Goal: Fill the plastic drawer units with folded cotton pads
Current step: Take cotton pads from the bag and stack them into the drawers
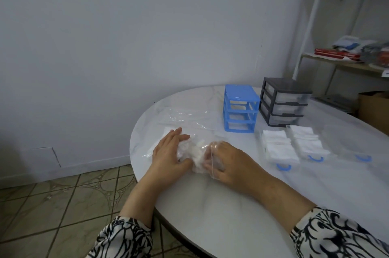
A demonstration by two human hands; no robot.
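Two hands work at a clear plastic bag (185,129) of cotton pads (196,150) near the left edge of the table (210,205), so the step in hand looks like getting more pads out of the bag. The left hand (168,154) lies on the bag with fingers nearly straight, pressing it down and gripping nothing. The right hand (226,161) has its fingers curled into the film and the pads beneath; it seems to pinch the bag, though the exact hold is hidden by the crinkled plastic. Both forearms reach in from the near edge, wrists low over the top.

Three drawers lie pulled out toward the right side: two filled drawers (294,146) hold folded white pads, and just beside them an empty drawer (347,144) holds none that can be seen. The blue drawer unit (240,109) stands with open slots near the far edge, the dark drawer unit (284,102) just beside it.

The next move probably calls for drawing pads free, folding them, and carrying them across to the empty drawer.
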